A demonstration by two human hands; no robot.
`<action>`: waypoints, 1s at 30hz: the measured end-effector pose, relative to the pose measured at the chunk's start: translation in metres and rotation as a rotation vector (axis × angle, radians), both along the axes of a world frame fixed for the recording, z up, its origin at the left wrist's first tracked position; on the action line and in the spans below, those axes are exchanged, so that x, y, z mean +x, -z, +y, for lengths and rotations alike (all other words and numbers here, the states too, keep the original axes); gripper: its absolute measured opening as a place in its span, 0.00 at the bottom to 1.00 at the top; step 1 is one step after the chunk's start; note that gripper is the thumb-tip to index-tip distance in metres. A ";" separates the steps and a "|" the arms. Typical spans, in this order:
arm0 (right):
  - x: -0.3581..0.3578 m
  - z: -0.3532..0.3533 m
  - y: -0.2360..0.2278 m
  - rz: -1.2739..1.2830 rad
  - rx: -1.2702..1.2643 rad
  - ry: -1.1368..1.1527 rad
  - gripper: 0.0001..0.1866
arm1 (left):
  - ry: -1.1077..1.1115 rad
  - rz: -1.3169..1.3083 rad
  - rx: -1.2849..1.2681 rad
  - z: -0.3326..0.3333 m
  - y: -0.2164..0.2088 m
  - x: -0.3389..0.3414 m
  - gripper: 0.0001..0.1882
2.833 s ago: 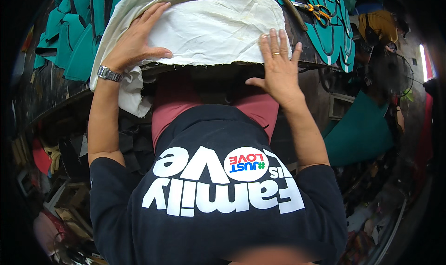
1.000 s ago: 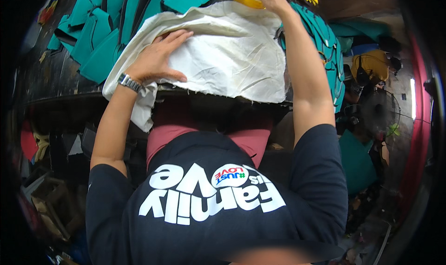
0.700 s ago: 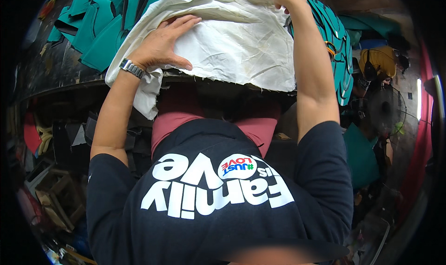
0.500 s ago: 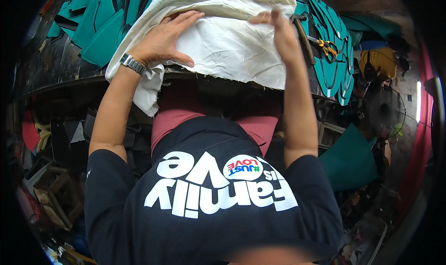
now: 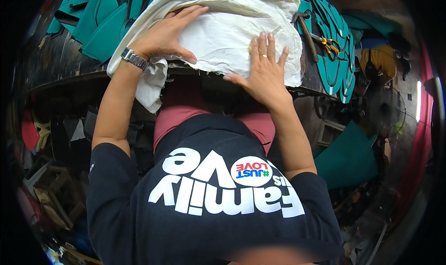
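A creased white cloth [image 5: 223, 37] is spread over the front of the dark worktable, and part of it hangs down past the edge on the left. My left hand [image 5: 169, 35] lies on the cloth's left side, thumb and fingers spread apart, with a metal watch on the wrist. Flat on the right part of the cloth rests my right hand [image 5: 267, 72], its fingers stretched forward and the thumb out to the side. A ring shows on one finger. Neither hand grips anything.
A hammer [image 5: 306, 37] lies just right of the cloth, beside orange-handled scissors [image 5: 331, 46] on teal cut pieces [image 5: 332, 74]. More teal pieces [image 5: 100, 25] are heaped at the left of the worktable [image 5: 51, 74]. A fan [image 5: 388, 107] stands at the right.
My right hand, raised and blurred near the cloth's far right before, has come nearer and leftward and now lies flat on it. My left hand has stayed almost in place.
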State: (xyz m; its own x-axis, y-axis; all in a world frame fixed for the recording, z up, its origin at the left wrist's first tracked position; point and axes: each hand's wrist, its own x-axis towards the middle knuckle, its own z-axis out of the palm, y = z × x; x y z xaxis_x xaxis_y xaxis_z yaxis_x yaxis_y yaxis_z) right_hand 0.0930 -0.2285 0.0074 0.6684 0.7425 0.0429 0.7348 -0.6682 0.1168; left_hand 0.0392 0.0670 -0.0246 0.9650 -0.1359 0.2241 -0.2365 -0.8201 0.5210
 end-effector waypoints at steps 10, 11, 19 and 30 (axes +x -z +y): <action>-0.013 0.085 -0.009 0.107 0.006 -0.200 0.66 | 0.013 -0.022 -0.031 0.002 0.002 0.001 0.69; -0.014 0.084 -0.012 0.135 -0.012 -0.202 0.65 | 0.015 -0.030 -0.041 0.002 0.001 0.001 0.69; 0.018 -0.055 -0.038 0.419 0.872 0.165 0.40 | 0.006 0.010 -0.027 0.000 0.000 0.000 0.72; 0.067 -0.138 0.017 0.198 0.862 0.595 0.45 | 0.080 0.002 0.007 -0.014 0.000 0.005 0.70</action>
State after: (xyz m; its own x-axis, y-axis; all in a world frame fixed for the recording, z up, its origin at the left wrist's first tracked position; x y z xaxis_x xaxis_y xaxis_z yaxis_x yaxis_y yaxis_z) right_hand 0.1605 -0.3667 -0.0097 0.9662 0.0650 0.2494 0.2173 -0.7258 -0.6527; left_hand 0.0439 0.0533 -0.0241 0.9515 -0.2140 0.2211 -0.3003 -0.8023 0.5159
